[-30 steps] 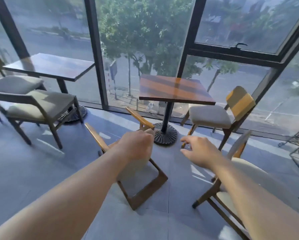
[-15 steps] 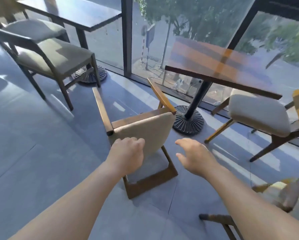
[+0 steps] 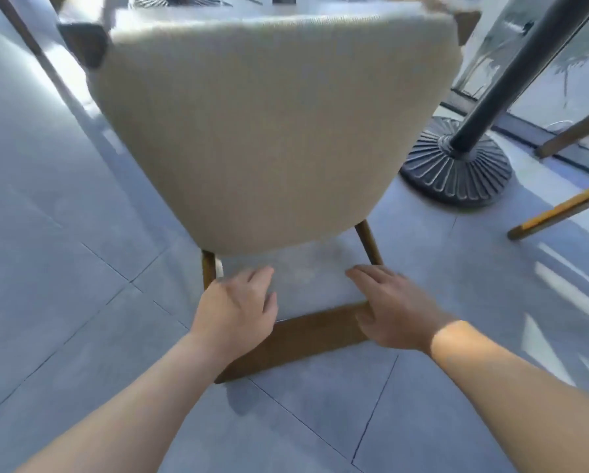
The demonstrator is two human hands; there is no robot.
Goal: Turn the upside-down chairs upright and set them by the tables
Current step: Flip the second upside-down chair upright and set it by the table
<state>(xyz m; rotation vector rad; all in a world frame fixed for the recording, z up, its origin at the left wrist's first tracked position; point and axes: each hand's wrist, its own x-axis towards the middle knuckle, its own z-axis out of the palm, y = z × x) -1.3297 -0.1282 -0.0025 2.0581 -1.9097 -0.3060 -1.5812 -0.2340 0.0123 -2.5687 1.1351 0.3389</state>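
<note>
An overturned chair (image 3: 272, 131) lies on the floor beside a table base (image 3: 457, 165), not yet upright. The left hand (image 3: 235, 308) and right hand (image 3: 388, 308), fingers loosely spread, reach its wooden backrest bar (image 3: 313, 332).

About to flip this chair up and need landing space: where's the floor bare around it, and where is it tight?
Bare tile lies left of the overturned chair, beside the left hand, and in front, below the wooden backrest rail between both forearms. It is crowded on the right: beyond the right hand stand the black table base and another chair's leg.
</note>
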